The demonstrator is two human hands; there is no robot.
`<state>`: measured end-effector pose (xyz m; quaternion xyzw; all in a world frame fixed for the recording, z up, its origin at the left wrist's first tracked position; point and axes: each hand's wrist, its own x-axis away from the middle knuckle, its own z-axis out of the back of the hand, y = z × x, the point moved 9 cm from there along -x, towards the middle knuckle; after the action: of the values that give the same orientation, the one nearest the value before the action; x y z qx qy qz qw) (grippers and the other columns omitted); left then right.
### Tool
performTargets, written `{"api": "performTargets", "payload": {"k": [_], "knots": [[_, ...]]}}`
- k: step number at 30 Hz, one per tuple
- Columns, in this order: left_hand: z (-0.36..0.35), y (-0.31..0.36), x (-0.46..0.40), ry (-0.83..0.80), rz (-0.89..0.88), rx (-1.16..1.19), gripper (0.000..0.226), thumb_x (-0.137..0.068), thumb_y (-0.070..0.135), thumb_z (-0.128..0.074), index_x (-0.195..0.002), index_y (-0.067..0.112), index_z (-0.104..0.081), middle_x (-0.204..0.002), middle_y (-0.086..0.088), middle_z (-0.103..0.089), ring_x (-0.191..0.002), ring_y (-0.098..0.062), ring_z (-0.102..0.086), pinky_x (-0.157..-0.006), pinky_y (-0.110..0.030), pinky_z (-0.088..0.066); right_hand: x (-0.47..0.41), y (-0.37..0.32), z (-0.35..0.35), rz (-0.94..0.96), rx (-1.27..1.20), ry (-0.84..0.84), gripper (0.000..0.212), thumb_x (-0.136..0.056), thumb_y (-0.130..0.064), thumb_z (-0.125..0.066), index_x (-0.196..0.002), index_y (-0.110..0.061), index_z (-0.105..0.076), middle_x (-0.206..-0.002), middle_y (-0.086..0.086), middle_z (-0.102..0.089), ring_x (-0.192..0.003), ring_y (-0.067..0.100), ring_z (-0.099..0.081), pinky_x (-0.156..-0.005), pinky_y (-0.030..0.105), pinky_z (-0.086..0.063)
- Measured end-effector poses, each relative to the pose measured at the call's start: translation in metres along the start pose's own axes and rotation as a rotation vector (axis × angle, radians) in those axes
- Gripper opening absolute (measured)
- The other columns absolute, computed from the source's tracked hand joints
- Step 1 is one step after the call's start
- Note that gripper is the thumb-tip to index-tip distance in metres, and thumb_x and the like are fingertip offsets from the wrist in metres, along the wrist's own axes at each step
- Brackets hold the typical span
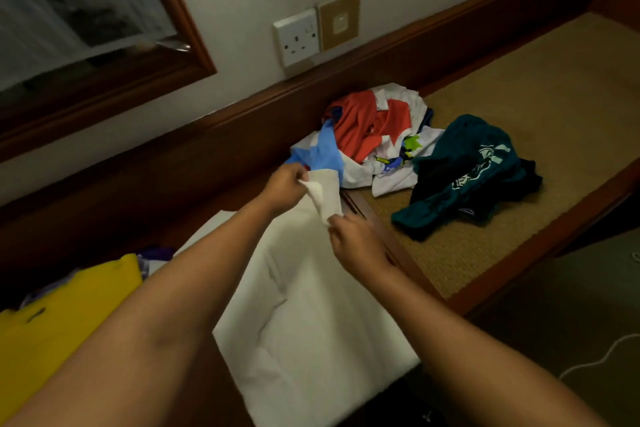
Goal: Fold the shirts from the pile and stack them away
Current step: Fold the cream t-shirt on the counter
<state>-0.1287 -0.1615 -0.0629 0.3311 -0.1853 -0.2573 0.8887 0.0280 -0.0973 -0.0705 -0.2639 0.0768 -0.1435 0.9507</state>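
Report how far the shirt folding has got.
Done: a yellow shirt lies flat at the left, apparently folded. In hand: the left hand and right hand each pinch the white shirt by one end of its raised edge. Left: the red, white and blue pile and the crumpled teal shirt.

Honestly not much to read here. The teal shirt has a pale printed graphic with what might be lettering, but it's crumpled and too blurry to make out. There's a small strip of print on the dark garment under it, also illegible. No brand, number or sign I can read.
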Motion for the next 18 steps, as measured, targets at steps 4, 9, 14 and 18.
{"api": "performTargets", "payload": {"k": [4, 9, 14, 18], "knots": [[0.021, -0.084, 0.044, 0.115, 0.312, 0.138, 0.015, -0.084, 0.0, -0.053, -0.087, 0.015, -0.053, -0.095, -0.011, -0.055, -0.081, -0.023, -0.054, -0.062, -0.026, -0.042, 0.022, -0.046, -0.065, 0.106, 0.062, -0.352, 0.034, -0.094, -0.023, -0.053, -0.125, -0.009, -0.053, -0.112, 0.017, -0.053, -0.1, 0.037, -0.054, -0.073, 0.038, -0.043], [-0.015, -0.168, 0.123, 0.157, 0.629, 0.234, 0.023, -0.089, 0.005, -0.05, -0.076, 0.023, -0.055, -0.101, -0.017, -0.066, -0.094, -0.036, -0.063, -0.08, -0.04, -0.053, 0.072, -0.025, -0.114, -0.061, -0.227, -0.737, 0.046, -0.094, -0.011, -0.049, -0.14, -0.013, -0.045, -0.133, 0.014, -0.053, -0.118, 0.027, -0.053, -0.097, 0.024, -0.037], [-0.053, -0.163, 0.133, 0.123, 0.647, 0.158, 0.025, -0.093, 0.016, -0.054, -0.117, 0.008, -0.057, -0.12, -0.015, -0.059, -0.111, -0.03, -0.057, -0.087, -0.026, -0.041, 0.037, 0.027, -0.096, -0.174, -0.234, -0.565, 0.032, -0.095, -0.007, -0.044, -0.121, -0.012, -0.062, -0.121, 0.013, -0.064, -0.108, 0.026, -0.06, -0.082, 0.018, -0.038], [-0.054, -0.152, 0.112, 0.132, 0.65, -0.07, 0.05, -0.096, 0.028, -0.053, -0.14, 0.009, -0.039, -0.137, -0.014, -0.043, -0.127, -0.03, -0.043, -0.1, -0.037, -0.04, -0.035, 0.025, -0.089, -0.036, -0.166, -0.481, 0.031, -0.095, -0.007, -0.046, -0.122, -0.009, -0.061, -0.126, 0.011, -0.058, -0.114, 0.027, -0.056, -0.09, 0.021, -0.037]]}}
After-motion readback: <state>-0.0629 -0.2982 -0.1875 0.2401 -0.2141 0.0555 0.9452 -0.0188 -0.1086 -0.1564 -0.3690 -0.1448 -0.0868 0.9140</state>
